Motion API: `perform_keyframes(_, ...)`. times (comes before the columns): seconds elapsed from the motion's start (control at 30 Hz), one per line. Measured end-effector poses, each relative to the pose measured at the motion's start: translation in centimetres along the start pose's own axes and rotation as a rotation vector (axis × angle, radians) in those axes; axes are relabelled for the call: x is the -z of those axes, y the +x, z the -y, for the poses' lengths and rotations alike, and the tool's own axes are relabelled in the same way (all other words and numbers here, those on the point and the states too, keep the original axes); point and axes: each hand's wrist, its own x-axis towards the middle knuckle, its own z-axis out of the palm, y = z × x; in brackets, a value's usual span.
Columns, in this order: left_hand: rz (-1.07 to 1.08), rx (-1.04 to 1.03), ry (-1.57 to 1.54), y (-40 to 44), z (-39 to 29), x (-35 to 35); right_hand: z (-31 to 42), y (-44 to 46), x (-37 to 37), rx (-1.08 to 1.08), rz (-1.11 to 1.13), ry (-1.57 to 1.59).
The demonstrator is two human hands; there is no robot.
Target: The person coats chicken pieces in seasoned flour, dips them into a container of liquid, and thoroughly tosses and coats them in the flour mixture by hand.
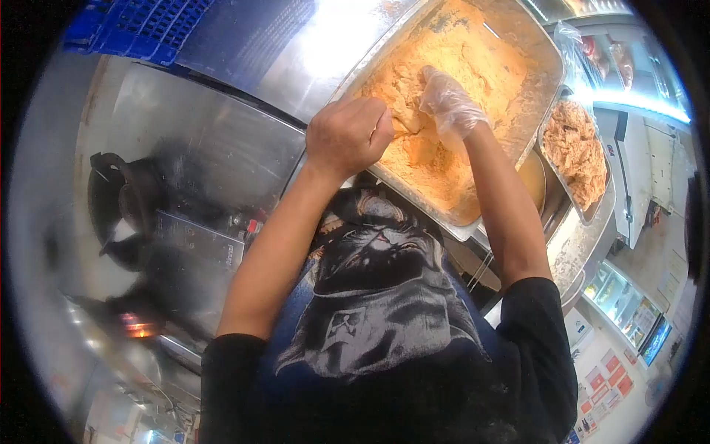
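Note:
A large metal tray (547,89) holds orange-yellow breading flour (473,55), loose and clumped. My left hand (347,137), bare, is closed in a fist over the tray's near left rim. What its fingers wrap round, if anything, is hidden. My right hand (447,103) wears a clear plastic glove and is down in the flour. Its fingers are partly covered, so their grip does not show. Between the two hands lies a lumpy, flour-coated piece (405,118), whose kind I cannot make out.
Right of the tray, a metal pan (588,211) holds raw-looking marinated meat (573,152). A round container (531,177) sits partly under the tray. At left are a steel counter (214,148), a dark wok (111,192) and a burner flame (138,325). A blue crate (140,26) stands at upper left.

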Motion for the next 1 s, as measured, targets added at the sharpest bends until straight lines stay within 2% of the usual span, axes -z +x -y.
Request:
perform_keyframes(0.07, 0.004, 0.010, 0.004, 0.0, 0.0, 0.0, 1.0, -1.2, 0.0, -0.138, -0.073, 0.500)
perform_keyframes(0.1, 0.009, 0.027, 0.013, -0.1, -0.1, -0.1, 1.0, -1.2, 0.5, -0.140, -0.076, 0.498)
perform_keyframes(0.17, 0.005, 0.016, 0.000, -0.2, 0.1, -0.2, 1.1, -1.3, 1.4, 0.110, -0.198, -0.475)
perform_keyframes(0.3, -0.005, 0.018, 0.000, -0.1, 0.0, -0.2, 2.7, -0.4, 1.8, 0.022, -0.192, -0.604)
perform_keyframes(0.37, -0.010, 0.011, 0.002, 0.0, 0.0, 0.0, 3.0, 0.2, 1.4, 0.564, -0.094, -1.201)
perform_keyframes(0.4, -0.009, 0.005, 0.000, 0.0, -0.1, 0.1, 3.0, 0.4, 1.5, 0.570, -0.090, -1.201)
perform_keyframes(0.47, -0.004, 0.014, 0.005, -0.2, 0.0, 0.0, 2.7, 0.8, 2.4, 0.621, -0.021, -1.000)
perform_keyframes(0.6, 0.009, 0.020, 0.006, -0.2, 0.2, -0.1, 0.2, 0.2, 3.1, 0.694, -0.110, -1.204)
perform_keyframes(0.67, 0.007, 0.022, 0.001, -0.3, 0.1, 0.0, 1.0, -1.0, 3.9, 0.461, 0.024, -1.097)
perform_keyframes(0.7, 0.004, 0.022, -0.005, -0.2, 0.1, -0.1, 0.6, -1.4, 4.5, 0.457, 0.021, -1.098)
perform_keyframes(0.77, 0.004, 0.011, -0.008, -0.2, 0.1, -0.1, 0.1, -2.7, 5.6, 0.794, -0.217, -1.104)
perform_keyframes(0.8, 0.003, -0.001, -0.007, -0.1, 0.1, -0.1, 0.1, -3.2, 6.2, 0.787, -0.223, -1.104)
perform_keyframes(0.87, 0.009, -0.005, -0.015, -0.1, 0.2, -0.1, 2.8, -5.9, 7.8, 0.250, -0.098, -0.931)
perform_keyframes(0.9, 0.016, -0.002, -0.019, -0.2, 0.2, -0.1, 2.5, -6.5, 8.5, 0.243, -0.102, -0.929)
perform_keyframes(0.97, 0.005, -0.016, -0.024, 0.0, 0.0, -0.1, 2.7, -8.4, 9.8, 0.185, -0.211, -0.469)
perform_keyframes(1.0, -0.011, -0.021, -0.020, 0.0, 0.0, -0.1, 3.6, -10.0, 9.7, -0.086, -0.325, 0.278)
